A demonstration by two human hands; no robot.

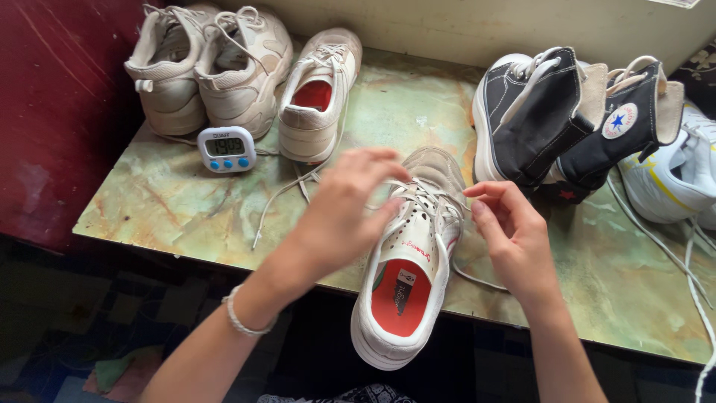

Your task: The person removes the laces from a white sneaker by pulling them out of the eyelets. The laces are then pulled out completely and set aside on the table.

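Observation:
A beige low sneaker (406,276) with a red insole lies on the green marbled table (186,201), its heel hanging over the near edge. My left hand (344,205) rests over the shoe's left side, fingers pinching its white lace near the tongue. My right hand (506,224) is at the shoe's right side, thumb and fingers pinched on the other lace end. A loose strand of lace (477,280) trails on the table beside the shoe.
The matching beige sneaker (319,97) stands behind, its lace trailing forward. Two chunky cream sneakers (212,67) sit at back left, with a small white digital timer (227,149) before them. Two black high-tops (574,119) and a white sneaker (682,175) stand at right. A dark red wall (52,112) lies left.

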